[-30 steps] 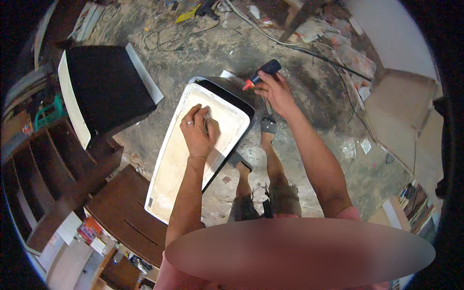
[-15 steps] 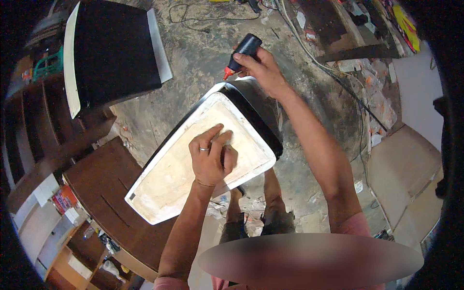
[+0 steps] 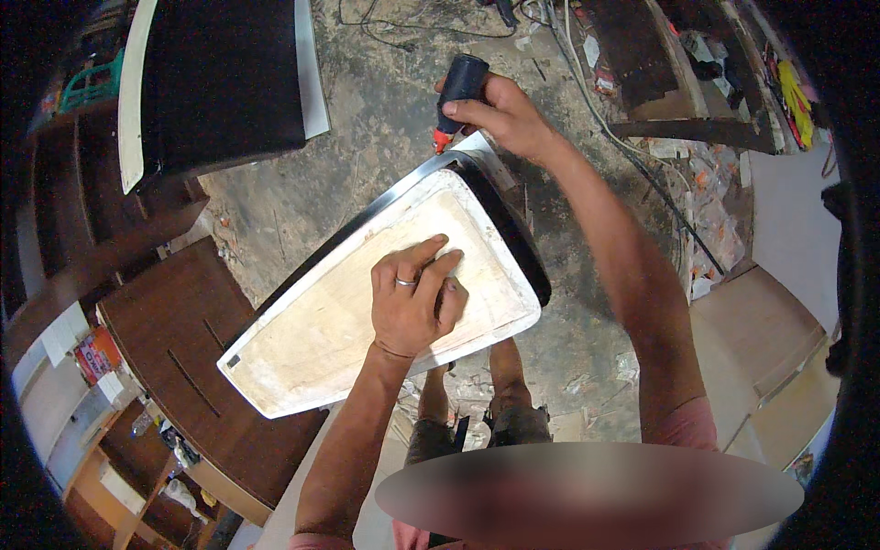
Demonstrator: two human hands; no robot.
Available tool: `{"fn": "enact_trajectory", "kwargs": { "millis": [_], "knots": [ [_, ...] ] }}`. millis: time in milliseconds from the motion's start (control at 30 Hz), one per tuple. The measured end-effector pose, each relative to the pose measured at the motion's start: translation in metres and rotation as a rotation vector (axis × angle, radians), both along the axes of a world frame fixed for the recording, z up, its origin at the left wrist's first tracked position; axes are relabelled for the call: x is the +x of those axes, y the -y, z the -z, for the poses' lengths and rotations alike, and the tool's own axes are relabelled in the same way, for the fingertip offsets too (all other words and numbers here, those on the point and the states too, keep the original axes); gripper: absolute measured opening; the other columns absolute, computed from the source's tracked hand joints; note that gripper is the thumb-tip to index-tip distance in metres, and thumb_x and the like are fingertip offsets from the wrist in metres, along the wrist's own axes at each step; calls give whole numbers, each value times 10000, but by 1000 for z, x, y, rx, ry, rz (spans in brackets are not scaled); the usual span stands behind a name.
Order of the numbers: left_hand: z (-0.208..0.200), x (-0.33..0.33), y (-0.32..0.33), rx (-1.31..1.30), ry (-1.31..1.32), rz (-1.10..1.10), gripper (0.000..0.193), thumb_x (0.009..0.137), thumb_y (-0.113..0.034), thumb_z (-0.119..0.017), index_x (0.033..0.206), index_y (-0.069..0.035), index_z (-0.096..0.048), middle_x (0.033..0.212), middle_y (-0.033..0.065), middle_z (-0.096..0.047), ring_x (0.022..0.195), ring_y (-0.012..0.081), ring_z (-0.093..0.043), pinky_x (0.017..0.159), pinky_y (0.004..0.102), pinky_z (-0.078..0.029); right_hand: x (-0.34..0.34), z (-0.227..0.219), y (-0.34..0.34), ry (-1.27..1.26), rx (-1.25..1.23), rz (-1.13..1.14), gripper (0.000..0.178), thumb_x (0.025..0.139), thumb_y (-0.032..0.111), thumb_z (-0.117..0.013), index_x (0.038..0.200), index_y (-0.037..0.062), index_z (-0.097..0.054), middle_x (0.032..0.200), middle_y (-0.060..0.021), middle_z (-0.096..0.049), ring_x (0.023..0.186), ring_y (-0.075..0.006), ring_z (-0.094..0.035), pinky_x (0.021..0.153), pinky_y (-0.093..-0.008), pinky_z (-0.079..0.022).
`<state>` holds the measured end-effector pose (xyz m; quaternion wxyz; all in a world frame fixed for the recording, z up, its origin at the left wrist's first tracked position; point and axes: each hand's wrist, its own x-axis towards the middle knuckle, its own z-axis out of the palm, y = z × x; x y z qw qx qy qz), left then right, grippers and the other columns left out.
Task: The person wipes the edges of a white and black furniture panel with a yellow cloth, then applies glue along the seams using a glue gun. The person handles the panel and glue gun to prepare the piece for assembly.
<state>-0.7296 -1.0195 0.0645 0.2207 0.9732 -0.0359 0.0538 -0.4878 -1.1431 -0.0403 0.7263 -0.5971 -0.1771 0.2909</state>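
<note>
A tapered box-like piece (image 3: 321, 293) lies across the middle, with a pale cream face, a white rim and dark sides. My left hand (image 3: 412, 293), a ring on one finger, rests on that face with its fingers spread and grips nothing. In my right hand (image 3: 504, 115) is a black squeeze bottle (image 3: 462, 78) with a red nozzle (image 3: 441, 140), tipped downward. The nozzle is at the piece's far top corner, where a white strip (image 3: 477, 144) sticks out. Whether anything flows from the tip is too small to tell.
A large black panel with white edges (image 3: 225, 78) stands at the far left. Near left is a brown slotted board (image 3: 183, 357) above shelves. A cable (image 3: 632, 147) crosses the stained floor (image 3: 376, 110). Plastic scraps (image 3: 715, 206) and a tan board (image 3: 761, 312) lie at the right.
The bottle has turned more upright, and its nozzle is now closer to the piece's far edge. The piece has swung slightly in view; my left hand stays on its face.
</note>
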Motion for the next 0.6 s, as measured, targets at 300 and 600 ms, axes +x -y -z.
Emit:
{"fn": "enact_trajectory", "kwargs": {
  "millis": [300,600],
  "knots": [
    [1,-1,-1,14,-4,-1,348,776,-140,-675,1122,-142,-711,1275,38,-635,1091,246,-557,981,398,-423,-10,-14,28,88,-90,60,276,891,307,-767,960,49,-701,821,8,-672,750,-85,-585,704,-297,-492],
    [2,-1,1,16,-11,2,346,800,-141,-641,1140,-130,-700,1282,65,-630,1105,258,-535,989,398,-404,-66,-24,42,249,-53,434,255,875,234,-791,1004,54,-664,810,18,-657,754,-86,-577,705,-286,-495]
  ]
}}
